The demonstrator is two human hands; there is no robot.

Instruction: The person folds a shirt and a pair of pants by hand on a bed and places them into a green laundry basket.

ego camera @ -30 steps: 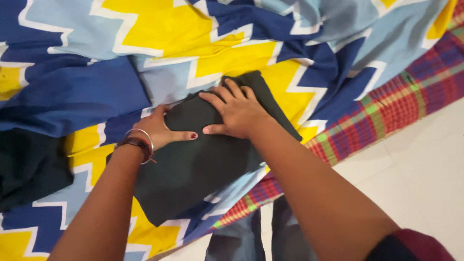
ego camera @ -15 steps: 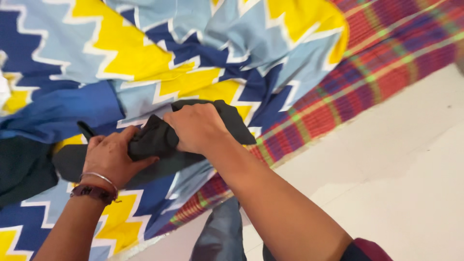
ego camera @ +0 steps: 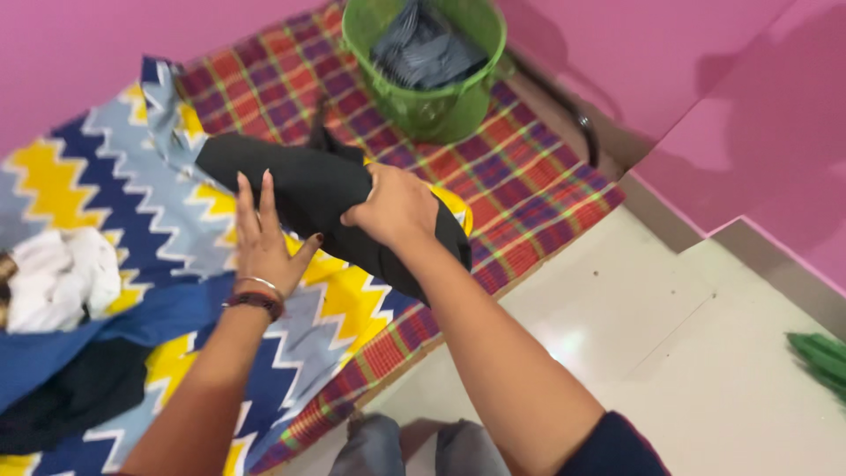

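Note:
A folded black garment [ego camera: 291, 181] is lifted above the zigzag blue, yellow and white sheet [ego camera: 106, 176]. My right hand [ego camera: 397, 207] grips its near end, fingers curled around the cloth. My left hand [ego camera: 263, 238] is flat against the garment's near side with fingers straight and spread, supporting it; a bangle and a dark wristband sit on that wrist. The garment's far end points toward a green basket [ego camera: 458, 106].
The green basket holds grey striped cloth [ego camera: 423, 48] and stands on a red plaid mat [ego camera: 529, 194] by a pink wall [ego camera: 723, 79]. White cloth [ego camera: 57, 278] and dark clothes [ego camera: 79, 397] lie at left. Pale floor tiles [ego camera: 705, 353] at right, a green item [ego camera: 820, 357] at the edge.
Both hands went from pressing the black garment flat on the sheet to gathering it and raising it off the sheet. The view swung up, bringing the basket and wall into sight.

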